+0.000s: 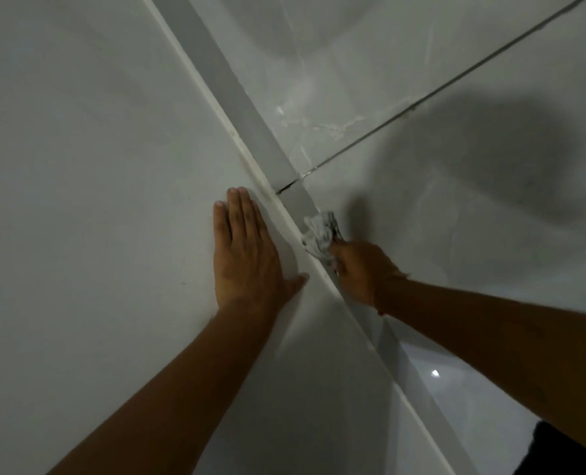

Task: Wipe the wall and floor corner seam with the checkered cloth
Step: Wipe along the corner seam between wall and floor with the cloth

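Observation:
The pale wall [96, 166] fills the left side. The grey skirting strip [250, 108] runs diagonally from top centre down to the lower right, where it meets the glossy tiled floor [456, 234]. My left hand [247, 258] lies flat on the wall, fingers together, just left of the seam. My right hand [363, 272] grips the bunched checkered cloth [320, 234] and presses it against the skirting at the floor seam. Only the upper part of the cloth shows beyond my fingers.
A dark grout line [422, 101] crosses the floor tiles and meets the skirting just above the cloth. My shadow [490, 159] falls on the floor at the right. A dark patch of clothing [566, 454] sits at the bottom right corner.

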